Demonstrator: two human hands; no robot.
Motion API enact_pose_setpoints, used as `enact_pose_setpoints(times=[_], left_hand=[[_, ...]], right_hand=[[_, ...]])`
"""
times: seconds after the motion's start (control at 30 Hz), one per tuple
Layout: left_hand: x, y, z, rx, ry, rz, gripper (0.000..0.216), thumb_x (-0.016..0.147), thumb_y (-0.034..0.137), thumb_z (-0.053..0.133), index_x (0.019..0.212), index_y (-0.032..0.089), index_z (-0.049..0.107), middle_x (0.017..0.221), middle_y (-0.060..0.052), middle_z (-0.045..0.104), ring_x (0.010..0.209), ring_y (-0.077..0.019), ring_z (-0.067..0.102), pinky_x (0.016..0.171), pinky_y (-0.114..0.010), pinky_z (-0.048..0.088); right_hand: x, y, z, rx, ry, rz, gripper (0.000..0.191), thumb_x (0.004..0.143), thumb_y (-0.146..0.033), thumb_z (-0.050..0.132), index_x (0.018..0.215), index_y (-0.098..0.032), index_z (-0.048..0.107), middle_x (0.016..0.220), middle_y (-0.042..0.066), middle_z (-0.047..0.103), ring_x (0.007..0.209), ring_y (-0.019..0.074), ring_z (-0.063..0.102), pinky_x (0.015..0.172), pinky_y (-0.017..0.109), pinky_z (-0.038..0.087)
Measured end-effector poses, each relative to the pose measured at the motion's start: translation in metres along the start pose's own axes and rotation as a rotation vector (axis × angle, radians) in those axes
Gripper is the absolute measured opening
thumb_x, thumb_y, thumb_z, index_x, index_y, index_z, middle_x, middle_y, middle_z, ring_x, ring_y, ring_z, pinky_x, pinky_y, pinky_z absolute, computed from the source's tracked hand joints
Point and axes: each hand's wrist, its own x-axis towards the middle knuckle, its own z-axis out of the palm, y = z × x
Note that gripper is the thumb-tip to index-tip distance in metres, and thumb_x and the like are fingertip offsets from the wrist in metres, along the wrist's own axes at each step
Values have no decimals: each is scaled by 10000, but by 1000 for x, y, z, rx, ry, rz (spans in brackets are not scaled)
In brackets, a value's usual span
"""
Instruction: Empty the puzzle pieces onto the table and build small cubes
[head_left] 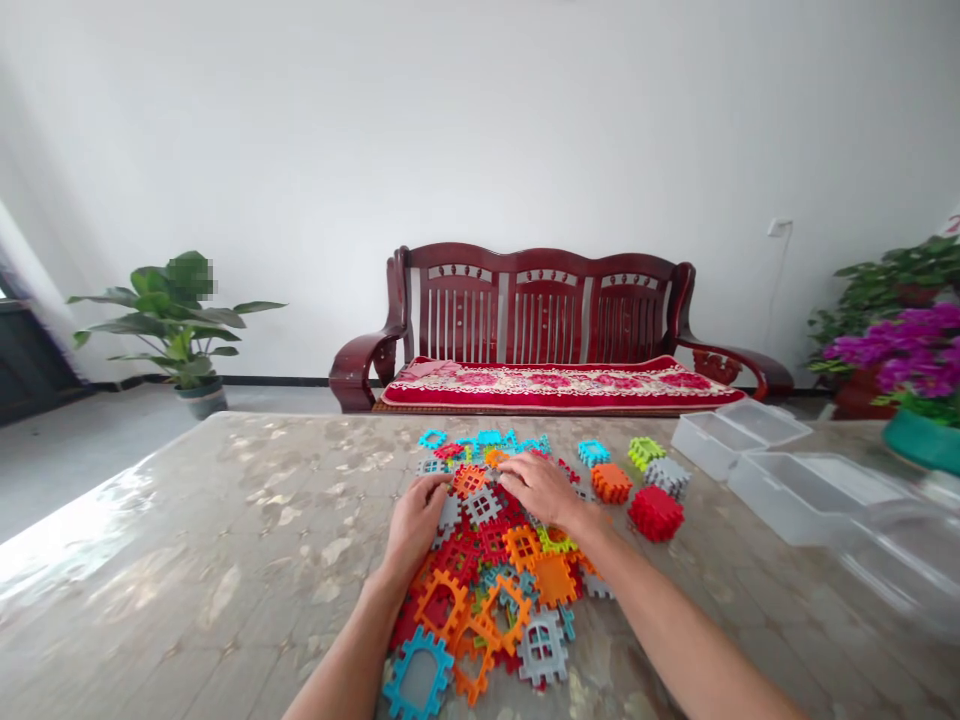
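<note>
A heap of flat interlocking plastic tiles in red, orange, grey, teal and green lies on the marbled table. My left hand rests on the heap's left side, fingers curled down onto the tiles near an orange tile. My right hand lies palm down over the far part of the heap, fingers bent onto the pieces. What either hand grips, if anything, is hidden. To the right stand assembled cubes: red, orange, grey, green and teal.
Clear plastic boxes and lids lie on the table's right side. A dark wooden bench with a red cushion stands behind the table. Potted plants stand at the left and right.
</note>
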Motion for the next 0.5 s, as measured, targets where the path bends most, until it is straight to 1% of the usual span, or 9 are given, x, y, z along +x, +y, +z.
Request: enact_pose_setpoints(times=[0.07, 0.1, 0.17, 0.23, 0.33, 0.4, 0.5], left_hand=[[0, 2, -1, 0, 7, -20, 343, 830, 360, 442, 991, 207, 704, 1052, -51, 704, 996, -219, 633, 926, -343, 461], [-1, 3, -1, -2, 11, -27, 349, 829, 366, 442, 990, 204, 705, 1055, -54, 705, 1001, -222, 633, 931, -345, 460], [-1, 5, -2, -9, 18, -35, 356, 828, 372, 439, 988, 199, 707, 1061, -60, 705, 1004, -224, 634, 936, -348, 458], [-2, 6, -3, -14, 22, -30, 353, 826, 367, 439, 979, 200, 710, 1059, -61, 706, 1007, -224, 634, 938, -349, 458], [-2, 6, -2, -26, 27, -14, 337, 820, 349, 444, 964, 206, 713, 1044, -57, 712, 1004, -222, 635, 936, -351, 461], [-2, 4, -1, -35, 31, -15, 328, 816, 346, 451, 955, 207, 713, 1036, -56, 714, 995, -220, 638, 933, -351, 463], [-2, 3, 0, -35, 29, -14, 315, 814, 341, 458, 948, 210, 712, 1034, -51, 713, 995, -216, 638, 939, -347, 460]], right_hand=[[4, 5, -4, -38, 49, 27, 416, 974, -404, 322, 1032, -256, 706, 1085, 29, 699, 1054, 177, 587, 938, 289, 390], [8, 10, -6, -75, 66, 70, 425, 980, -375, 303, 1022, -250, 707, 1068, 31, 704, 1046, 176, 588, 929, 279, 389], [21, 22, -9, -162, 78, 185, 389, 967, -296, 318, 1103, -238, 678, 1133, 34, 687, 1079, 179, 574, 930, 268, 385], [35, 36, -10, -229, 48, 249, 383, 926, -210, 366, 1204, -231, 629, 1242, 33, 641, 1136, 185, 543, 953, 272, 374], [52, 52, -7, -262, -21, 226, 444, 864, -115, 407, 1233, -245, 617, 1309, 23, 601, 1153, 194, 525, 955, 287, 373], [59, 57, -4, -278, -72, 193, 463, 838, -87, 424, 1192, -287, 646, 1262, 6, 632, 1121, 194, 536, 923, 288, 387], [64, 57, -2, -304, -109, 169, 441, 828, -92, 442, 1130, -307, 681, 1138, 24, 686, 1069, 210, 546, 875, 303, 402]])
